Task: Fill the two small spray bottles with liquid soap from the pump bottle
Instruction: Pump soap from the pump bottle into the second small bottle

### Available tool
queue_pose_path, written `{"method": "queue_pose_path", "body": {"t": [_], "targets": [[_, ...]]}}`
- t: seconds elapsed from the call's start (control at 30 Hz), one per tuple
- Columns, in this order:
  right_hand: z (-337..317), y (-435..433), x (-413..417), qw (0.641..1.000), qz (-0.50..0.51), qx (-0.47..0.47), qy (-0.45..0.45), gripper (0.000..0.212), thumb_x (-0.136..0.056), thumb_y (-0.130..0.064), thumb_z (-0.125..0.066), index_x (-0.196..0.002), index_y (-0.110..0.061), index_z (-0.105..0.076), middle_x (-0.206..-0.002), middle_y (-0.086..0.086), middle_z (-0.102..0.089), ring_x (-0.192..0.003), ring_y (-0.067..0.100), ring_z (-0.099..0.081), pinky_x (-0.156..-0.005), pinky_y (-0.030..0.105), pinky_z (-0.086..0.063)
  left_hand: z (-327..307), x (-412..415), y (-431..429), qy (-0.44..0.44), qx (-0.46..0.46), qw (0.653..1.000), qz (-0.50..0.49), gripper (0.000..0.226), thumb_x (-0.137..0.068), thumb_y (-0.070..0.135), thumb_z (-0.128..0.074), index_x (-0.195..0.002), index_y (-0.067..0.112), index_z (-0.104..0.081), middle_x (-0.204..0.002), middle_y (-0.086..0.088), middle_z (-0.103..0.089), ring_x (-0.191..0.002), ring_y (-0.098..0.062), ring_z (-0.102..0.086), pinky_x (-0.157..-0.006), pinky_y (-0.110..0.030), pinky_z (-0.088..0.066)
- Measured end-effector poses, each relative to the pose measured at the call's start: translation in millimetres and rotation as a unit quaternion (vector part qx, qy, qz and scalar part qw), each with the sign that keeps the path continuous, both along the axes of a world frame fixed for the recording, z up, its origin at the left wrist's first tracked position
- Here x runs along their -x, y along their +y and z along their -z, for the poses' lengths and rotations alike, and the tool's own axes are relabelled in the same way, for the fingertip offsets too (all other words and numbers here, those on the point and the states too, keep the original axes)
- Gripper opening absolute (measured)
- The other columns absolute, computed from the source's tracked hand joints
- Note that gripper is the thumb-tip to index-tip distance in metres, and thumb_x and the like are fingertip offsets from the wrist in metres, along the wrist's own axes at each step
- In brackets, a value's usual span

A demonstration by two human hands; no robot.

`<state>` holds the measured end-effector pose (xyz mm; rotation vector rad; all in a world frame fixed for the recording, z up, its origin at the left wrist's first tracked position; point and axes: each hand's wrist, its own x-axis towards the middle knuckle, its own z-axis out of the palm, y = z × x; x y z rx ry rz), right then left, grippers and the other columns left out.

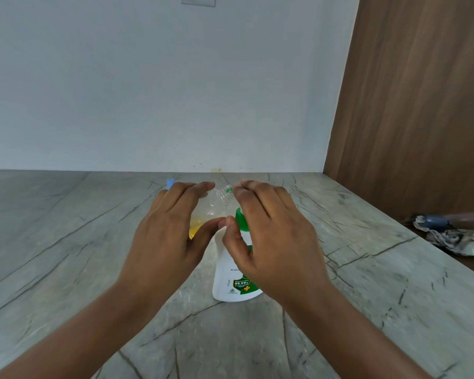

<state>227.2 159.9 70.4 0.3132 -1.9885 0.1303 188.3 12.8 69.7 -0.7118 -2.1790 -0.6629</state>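
1. Your left hand (167, 236) grips a small clear plastic bottle (222, 196), thumb in front and fingers curled over its back. The bottle leans right, its open threaded neck up, with yellow liquid pooled low inside.
2. Your right hand (274, 236) arches over the white plastic pump bottle with a green collar (230, 277), its fingertips at the clear bottle's neck. Whether they pinch anything cannot be told.
3. The pump bottle stands upright on the grey veined stone counter (66, 242), just in front of you.
4. A small blue piece (170, 183) peeks out behind your left hand; what it is stays unclear.
5. A pale wall (148, 91) backs the counter, with a switch plate (198, 0) at the top edge.
6. A brown wood-grain panel (416, 105) closes the right side.
7. A crumpled patterned cloth (457, 239) lies beyond the counter's right edge.
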Motion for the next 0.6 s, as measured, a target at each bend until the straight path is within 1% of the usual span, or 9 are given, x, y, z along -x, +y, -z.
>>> {"method": "queue_pose_path", "body": {"t": [0.07, 0.13, 0.27, 0.37, 0.47, 0.6], "targets": [[3, 0, 1, 1.0, -0.008, 0.003, 0.006, 0.037, -0.086, -0.028, -0.05, -0.11, -0.004, -0.065, -0.107, 0.008, -0.064, -0.1, 0.018, -0.055, -0.08, 0.02, -0.042, 0, 1, 0, 0.003, 0.002, 1.0, -0.002, 0.051, -0.083, 0.051, -0.044, -0.12, 0.017, -0.056, -0.108, 0.002, -0.059, -0.093, -0.019, -0.06, -0.069, -0.024, -0.039], [5, 0, 3, 1.0, -0.016, 0.007, 0.011, 0.037, -0.087, -0.027, -0.051, -0.11, -0.002, -0.065, -0.107, 0.01, -0.064, -0.101, 0.02, -0.055, -0.084, 0.023, -0.04, 0, 0, 0, 0.003, 0.002, 1.0, -0.002, 0.052, -0.083, 0.051, -0.044, -0.12, 0.017, -0.056, -0.108, 0.002, -0.059, -0.093, -0.02, -0.06, -0.069, -0.024, -0.039], [4, -2, 3, 1.0, -0.017, 0.017, 0.013, 0.034, -0.088, -0.028, -0.05, -0.106, -0.003, -0.066, -0.103, 0.009, -0.065, -0.097, 0.017, -0.053, -0.083, 0.024, -0.038, 0, -2, -1, -0.001, 0.007, 1.0, -0.006, 0.053, -0.083, 0.051, -0.041, -0.12, 0.016, -0.057, -0.108, 0.0, -0.06, -0.093, -0.02, -0.059, -0.068, -0.023, -0.038], [9, -4, 0, 1.0, -0.013, 0.017, 0.008, 0.033, -0.088, -0.026, -0.051, -0.106, -0.003, -0.066, -0.103, 0.009, -0.065, -0.098, 0.019, -0.057, -0.084, 0.023, -0.039, 4, -2, -3, -0.009, 0.018, 1.0, -0.007, 0.053, -0.084, 0.051, -0.041, -0.12, 0.017, -0.056, -0.107, 0.001, -0.06, -0.091, -0.018, -0.057, -0.064, -0.014, -0.033], [14, -6, -2, 1.0, -0.015, 0.023, 0.009, 0.031, -0.087, -0.024, -0.05, -0.104, -0.004, -0.067, -0.103, 0.008, -0.066, -0.097, 0.02, -0.058, -0.082, 0.022, -0.043, 8, -2, -5, -0.013, 0.02, 1.0, -0.004, 0.052, -0.084, 0.052, -0.041, -0.119, 0.017, -0.056, -0.106, 0.002, -0.059, -0.092, -0.015, -0.055, -0.069, -0.007, -0.03], [15, -7, 1, 0.999, -0.016, 0.029, 0.007, 0.028, -0.085, -0.021, -0.051, -0.101, -0.004, -0.068, -0.099, 0.008, -0.066, -0.093, 0.02, -0.057, -0.081, 0.022, -0.04, 11, -2, -4, -0.01, 0.017, 1.0, 0.002, 0.051, -0.083, 0.05, -0.042, -0.118, 0.016, -0.057, -0.104, 0.003, -0.059, -0.093, -0.009, -0.049, -0.07, -0.007, -0.03]]}}
